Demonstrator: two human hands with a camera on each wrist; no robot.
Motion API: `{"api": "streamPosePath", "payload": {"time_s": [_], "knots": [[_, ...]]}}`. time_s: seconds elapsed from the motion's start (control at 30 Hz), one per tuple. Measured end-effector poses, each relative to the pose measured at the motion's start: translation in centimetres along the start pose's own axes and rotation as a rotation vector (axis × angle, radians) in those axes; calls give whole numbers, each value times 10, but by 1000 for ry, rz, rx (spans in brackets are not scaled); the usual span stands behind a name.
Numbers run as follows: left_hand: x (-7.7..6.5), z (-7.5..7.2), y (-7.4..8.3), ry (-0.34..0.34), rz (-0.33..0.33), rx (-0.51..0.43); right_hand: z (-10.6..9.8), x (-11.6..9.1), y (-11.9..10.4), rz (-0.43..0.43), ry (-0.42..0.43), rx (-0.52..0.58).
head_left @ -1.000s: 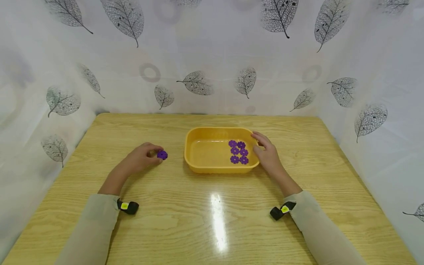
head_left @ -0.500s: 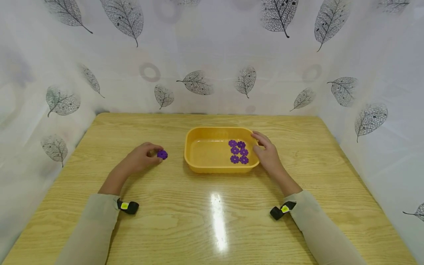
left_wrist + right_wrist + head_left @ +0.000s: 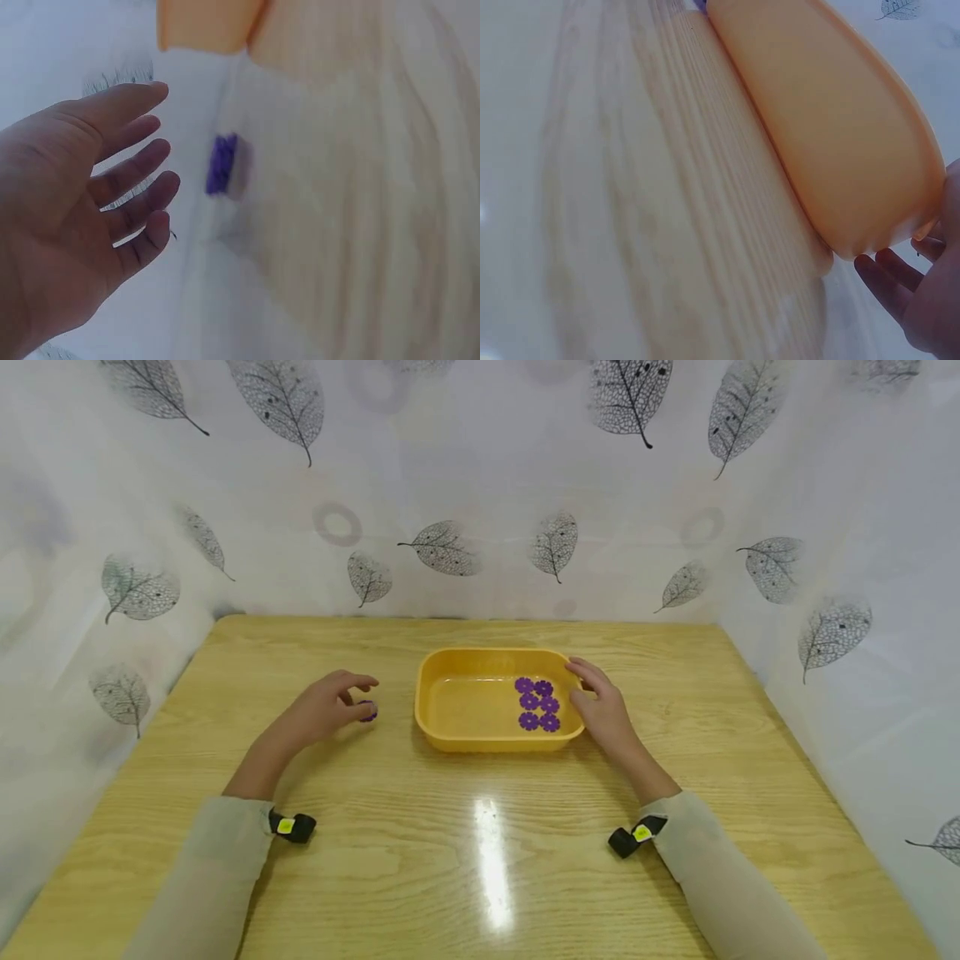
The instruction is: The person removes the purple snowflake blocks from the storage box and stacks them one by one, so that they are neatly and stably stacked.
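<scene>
In the head view my left hand (image 3: 333, 706) hovers just left of a small stack of purple flower-shaped discs (image 3: 370, 711), which it partly hides. The left wrist view has the purple stack (image 3: 220, 164) standing on the table, apart from the loosely spread fingers (image 3: 146, 157). My right hand (image 3: 603, 710) holds the right end of a yellow plastic basin (image 3: 495, 745), thumb at the rim. Its fingers (image 3: 889, 281) touch the basin's outer wall (image 3: 832, 135) in the right wrist view. Several purple flower discs (image 3: 528, 702) lie in rows inside the basin's right half.
A light wood-grain table (image 3: 390, 860) carries everything, with a bright glare streak in front of the basin. White curtain (image 3: 495, 468) printed with dark leaves encloses the back and sides. Each wrist wears a black strap (image 3: 300, 828).
My left thumb and fingers have parted and let go of the purple discs, the fingers lifting slightly. The right hand and basin keep their place.
</scene>
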State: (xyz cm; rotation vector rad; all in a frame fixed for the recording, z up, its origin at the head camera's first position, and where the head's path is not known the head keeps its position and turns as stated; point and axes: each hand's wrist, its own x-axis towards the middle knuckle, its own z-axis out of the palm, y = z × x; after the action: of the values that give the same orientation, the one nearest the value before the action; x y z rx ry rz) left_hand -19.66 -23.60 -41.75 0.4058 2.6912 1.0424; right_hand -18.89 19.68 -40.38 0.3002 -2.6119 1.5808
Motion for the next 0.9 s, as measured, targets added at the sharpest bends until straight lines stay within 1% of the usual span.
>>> {"api": "streamPosePath", "payload": {"time_s": [0.1,0.2,0.37,0.47,0.53,0.7,0.77,0.83,0.9], "knots": [[7,2,15,38,74,14,0,0,0,7,-2,-1],[13,7,34,66,147,6,0,-1,0,9,-2,2],[26,21,66,60,239,-34,0,-2,-2,7,-2,-2],[36,32,82,28,266,-42,0,-1,0,3,0,-7],[43,40,92,0,279,-47,1,1,8,0,7,1],[62,61,107,-91,329,-67,5,10,35,-18,21,5],[71,70,113,-120,343,-61,5,11,39,-25,25,1],[78,77,118,-143,337,-49,5,12,41,-30,33,-4],[85,84,125,-162,311,-43,5,12,42,-35,40,-4]]}}
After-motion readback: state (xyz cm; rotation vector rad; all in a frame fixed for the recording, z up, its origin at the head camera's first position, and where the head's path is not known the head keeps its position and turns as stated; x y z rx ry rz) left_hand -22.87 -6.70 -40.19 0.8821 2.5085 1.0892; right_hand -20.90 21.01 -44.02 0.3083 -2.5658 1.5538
